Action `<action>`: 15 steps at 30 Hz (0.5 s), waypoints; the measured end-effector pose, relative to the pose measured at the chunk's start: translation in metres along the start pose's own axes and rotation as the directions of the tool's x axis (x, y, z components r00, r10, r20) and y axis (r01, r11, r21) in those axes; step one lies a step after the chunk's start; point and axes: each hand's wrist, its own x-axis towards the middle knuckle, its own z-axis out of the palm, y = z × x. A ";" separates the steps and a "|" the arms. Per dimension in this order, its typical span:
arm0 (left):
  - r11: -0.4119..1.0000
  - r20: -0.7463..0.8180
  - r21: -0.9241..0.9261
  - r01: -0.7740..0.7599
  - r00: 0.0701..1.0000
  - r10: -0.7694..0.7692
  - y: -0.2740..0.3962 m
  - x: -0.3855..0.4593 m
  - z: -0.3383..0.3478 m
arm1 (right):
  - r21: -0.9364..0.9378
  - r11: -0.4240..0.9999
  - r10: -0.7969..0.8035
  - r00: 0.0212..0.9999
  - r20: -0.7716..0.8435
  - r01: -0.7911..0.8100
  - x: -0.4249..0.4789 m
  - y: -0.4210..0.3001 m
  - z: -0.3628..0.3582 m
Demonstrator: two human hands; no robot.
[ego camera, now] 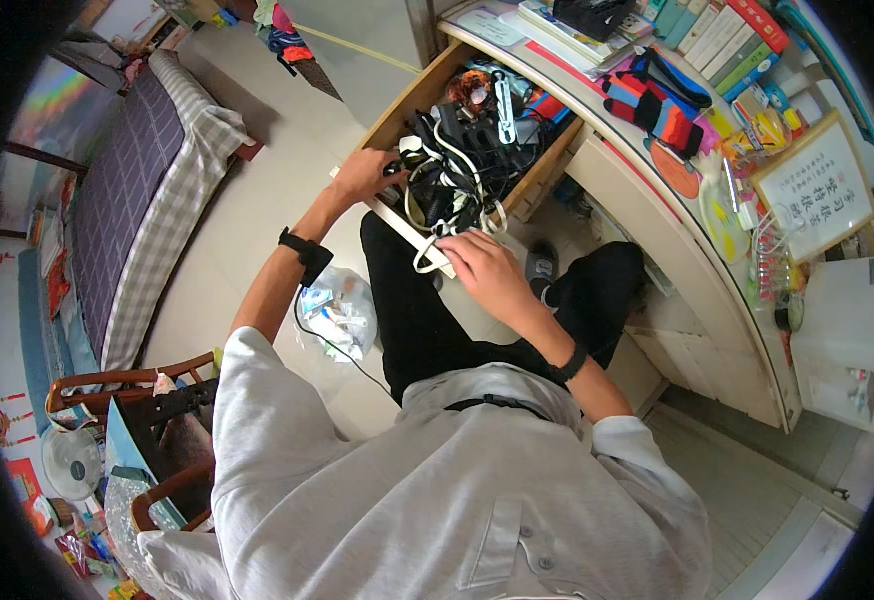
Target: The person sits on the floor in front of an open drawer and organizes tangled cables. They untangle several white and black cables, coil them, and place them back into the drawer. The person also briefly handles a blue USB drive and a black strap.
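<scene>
A pulled-out wooden drawer point(394, 112) holds a heap of tangled black and white cables and dark adapters. My left hand point(366, 178) reaches over its front left corner, with fingertips at a small black item point(392, 168) inside; whether they grip it is unclear. At the drawer's front edge, my right hand point(486, 271) pinches a white cable point(423, 262), part of which loops out over the front panel. Behind the cables lie a white-and-grey slotted bar point(505, 109) and an orange-brown round item point(471, 90). Both wrists wear black bands.
A desk point(696, 225) carrying books point(714, 45), striped socks point(654, 112) and a framed sheet with writing point(816, 187) curves along the right. On the floor sits a plastic bag of rubbish point(338, 315). Left are a bed point(129, 172) and a wooden chair point(118, 382).
</scene>
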 end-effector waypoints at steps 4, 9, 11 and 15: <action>0.995 -0.080 -0.101 -0.017 0.997 0.009 -0.005 -0.002 0.016 | -0.167 0.979 -0.088 0.983 0.159 0.115 0.026 0.035 0.024; 0.981 -0.145 -0.179 0.076 0.984 -0.103 0.010 -0.007 0.007 | -0.273 0.920 -0.177 0.918 0.354 0.283 0.054 0.072 0.020; 0.969 -0.151 -0.220 0.112 0.977 -0.147 0.012 -0.009 0.006 | -0.247 0.926 -0.139 0.866 0.481 0.285 0.069 0.079 0.012; 0.958 -0.225 -0.252 0.140 0.954 -0.198 0.015 -0.011 0.004 | -0.309 0.909 -0.066 0.829 0.556 0.280 0.100 0.087 0.006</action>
